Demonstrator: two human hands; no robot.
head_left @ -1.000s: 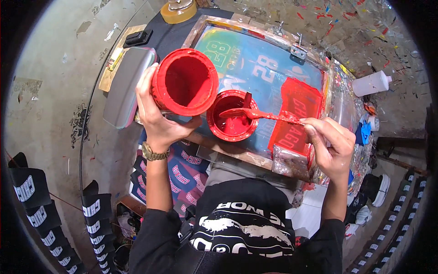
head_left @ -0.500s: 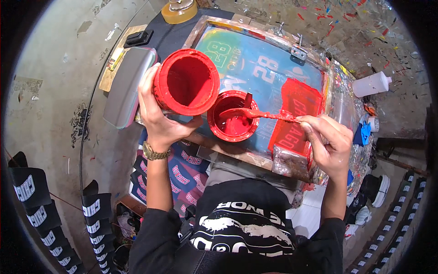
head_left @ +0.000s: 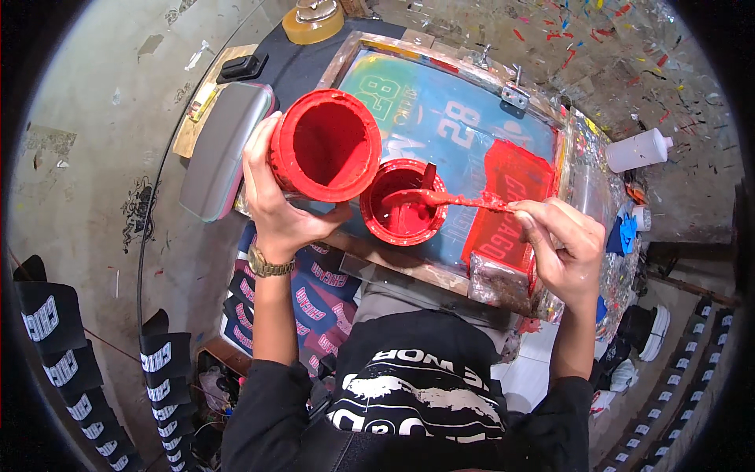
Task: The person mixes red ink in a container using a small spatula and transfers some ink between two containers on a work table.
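Head view: left grip [head_left: 275,211] cups a tub [head_left: 336,189]; right grip [head_left: 569,245] pinches a spoon [head_left: 464,200] over the pot [head_left: 405,238], perhaps to avoid dripping.

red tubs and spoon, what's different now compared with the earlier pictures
Only slightly: the right hand, pinching the red spoon, has shifted a little left, and the left hand has brought its tilted red tub a little right, so the hands are somewhat closer. Nothing was taken hold of or let go. The spoon's bowl is still at the mouth of the other red tub, on the blue screen.
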